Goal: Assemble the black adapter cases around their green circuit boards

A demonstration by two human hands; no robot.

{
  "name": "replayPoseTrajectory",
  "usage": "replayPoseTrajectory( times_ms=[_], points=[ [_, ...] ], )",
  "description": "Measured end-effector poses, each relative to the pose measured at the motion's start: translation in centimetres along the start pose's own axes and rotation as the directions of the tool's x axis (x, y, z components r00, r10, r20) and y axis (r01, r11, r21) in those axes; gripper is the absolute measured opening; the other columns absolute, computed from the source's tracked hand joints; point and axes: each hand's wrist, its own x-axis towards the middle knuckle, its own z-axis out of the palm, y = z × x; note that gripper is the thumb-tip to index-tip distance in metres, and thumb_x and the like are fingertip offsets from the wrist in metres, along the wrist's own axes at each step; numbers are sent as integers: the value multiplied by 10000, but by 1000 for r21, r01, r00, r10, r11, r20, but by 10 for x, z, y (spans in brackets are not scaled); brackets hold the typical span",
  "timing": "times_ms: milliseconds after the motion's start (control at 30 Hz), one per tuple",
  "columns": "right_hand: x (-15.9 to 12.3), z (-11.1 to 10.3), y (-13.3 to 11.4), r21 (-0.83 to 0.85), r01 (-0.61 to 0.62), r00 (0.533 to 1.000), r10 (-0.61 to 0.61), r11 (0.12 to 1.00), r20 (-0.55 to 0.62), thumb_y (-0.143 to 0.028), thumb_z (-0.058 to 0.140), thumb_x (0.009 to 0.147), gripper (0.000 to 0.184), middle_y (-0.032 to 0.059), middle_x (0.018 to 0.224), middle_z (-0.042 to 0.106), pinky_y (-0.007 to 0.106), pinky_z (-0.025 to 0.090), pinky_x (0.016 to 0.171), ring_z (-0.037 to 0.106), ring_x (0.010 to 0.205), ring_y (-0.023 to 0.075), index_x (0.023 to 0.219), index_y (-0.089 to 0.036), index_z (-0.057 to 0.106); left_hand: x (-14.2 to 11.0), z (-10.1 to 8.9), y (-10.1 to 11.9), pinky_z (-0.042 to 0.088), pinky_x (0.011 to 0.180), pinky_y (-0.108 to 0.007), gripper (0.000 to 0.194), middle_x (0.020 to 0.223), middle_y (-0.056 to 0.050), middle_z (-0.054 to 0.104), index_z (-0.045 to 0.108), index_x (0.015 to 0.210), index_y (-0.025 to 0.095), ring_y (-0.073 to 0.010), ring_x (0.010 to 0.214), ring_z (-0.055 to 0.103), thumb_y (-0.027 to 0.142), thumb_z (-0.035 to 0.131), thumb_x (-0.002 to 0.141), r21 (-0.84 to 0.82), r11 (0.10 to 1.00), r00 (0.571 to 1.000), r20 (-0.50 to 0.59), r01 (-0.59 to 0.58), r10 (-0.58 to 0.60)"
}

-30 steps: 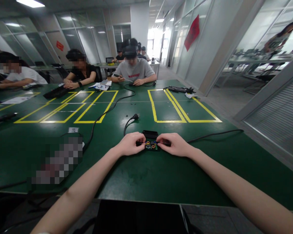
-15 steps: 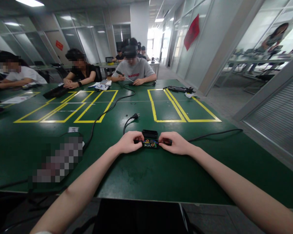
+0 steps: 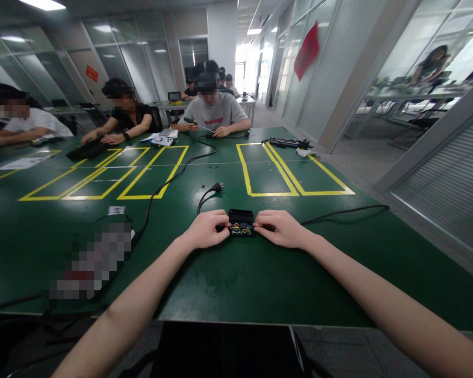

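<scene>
A small black case with its lid [image 3: 240,216] folded back lies in front of me. Inside it sits a circuit board [image 3: 240,229] with copper-coloured ring coils and thin coloured wires. At the case's left end, my left hand [image 3: 207,229] pinches a black cable end between thumb and fingers. My right hand [image 3: 280,229] pinches the cable end at the opposite side. My fingers partly hide both cable ends. Behind the left hand a black power plug [image 3: 217,187] rests on its curved cord. Another black cable [image 3: 347,211] runs off to the right from behind my right hand.
The green table [image 3: 205,294] carries yellow tape outlines [image 3: 274,195]. A blurred-out object [image 3: 92,260] lies at left beside a number label [image 3: 116,210]. A long cable [image 3: 152,197] crosses the table. Across it, a person [image 3: 215,113] holds a screwdriver; other people sit at left.
Both hands stay at the two ends of the case, shifting only slightly. The case has moved a little left and back in view. The co-worker at far left has spread their hands.
</scene>
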Motion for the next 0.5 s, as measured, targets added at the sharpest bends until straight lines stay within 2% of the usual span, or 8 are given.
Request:
replayPoseTrajectory(
  times_ms=[133,233,300,367,433,500],
  points=[
    [-1,1,1,-45,57,998,-58,997,-4,-254,521,992,234,61,842,687,277,471,671,640,742,176,809,-197,655,1,3,1,522,751,-293,123,860,-38,695,711,894,192,-193,816,674,210,593,863,30,1000,996,-94,-5,8],
    [0,4,2,-86,45,999,-48,995,-25,-261,510,1002,274,63,834,694,287,478,684,653,761,185,791,-202,674,2,4,-1,557,923,-374,268,1107,-93,721,714,1136,194,-246,1037,691,312,633,910,51,998,989,-146,21,-14],
    [1,9,3,-99,-33,994,23,995,-103,-279,522,1004,251,71,881,712,307,501,727,669,807,200,862,-211,718,1,6,-3,527,1033,-464,406,1314,-137,674,691,1256,199,-301,1197,649,420,672,915,86,995,994,-106,46,-37],
    [4,16,5,-98,-150,972,128,984,-197,-317,561,993,216,94,991,722,354,527,796,676,894,232,1023,-210,746,1,8,-5,487,1083,-542,499,1423,-157,625,687,1297,209,-347,1287,602,508,702,898,119,991,998,-27,57,-54],
    [6,22,9,-85,-232,951,207,969,-228,-351,599,973,260,123,1082,708,416,535,864,661,984,272,1127,-193,737,0,9,-7,463,1103,-570,525,1442,-156,621,708,1272,218,-363,1315,583,553,734,868,134,990,999,36,36,-41],
    [8,26,13,-39,-248,950,235,968,-203,-355,618,960,248,132,1101,700,447,531,891,643,1018,288,1098,-185,733,0,10,-8,460,1111,-556,516,1413,-154,645,723,1231,213,-354,1297,599,545,770,840,122,992,999,44,10,-16]
  ],
)
